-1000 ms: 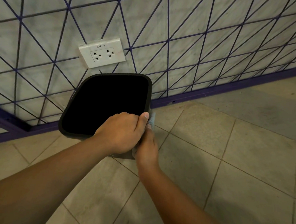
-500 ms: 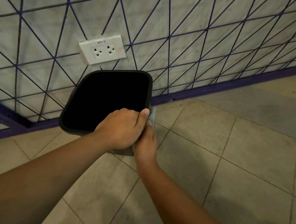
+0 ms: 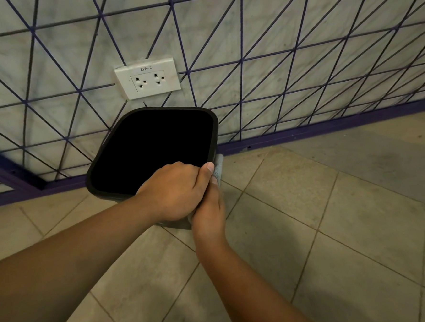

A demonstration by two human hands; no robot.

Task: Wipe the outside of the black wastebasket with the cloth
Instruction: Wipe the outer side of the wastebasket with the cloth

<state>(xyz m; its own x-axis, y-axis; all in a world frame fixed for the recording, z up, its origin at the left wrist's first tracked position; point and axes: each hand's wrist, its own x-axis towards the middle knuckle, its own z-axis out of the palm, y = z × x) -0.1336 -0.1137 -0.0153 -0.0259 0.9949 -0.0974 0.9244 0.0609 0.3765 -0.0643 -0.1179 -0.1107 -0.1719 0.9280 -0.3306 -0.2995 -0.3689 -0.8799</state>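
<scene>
Both hands meet at the near right corner of the black wastebasket (image 3: 153, 149). Left hand (image 3: 173, 190) is curled over the rim there, fingers folded down and thumb stretched along the corner, gripping the edge. Right hand (image 3: 208, 211) lies just below and partly under it, pressed flat against the outer side wall with a pale grey cloth (image 3: 219, 168) held between palm and bin; only a strip of cloth shows above the fingertips, beside the left thumb. How the right fingers curl around the cloth cannot be made out, since the left hand covers them.

The wastebasket has a rounded square mouth, its inside fully dark, and it stands on the tiled floor (image 3: 310, 229) close to the wall, appearing tipped toward the person. Behind it the pale wall (image 3: 247, 21) is crossed by a mesh of thin purple lines, with a purple strip along its foot. A white double socket (image 3: 148, 79) sits on the wall just above the bin's far rim.
</scene>
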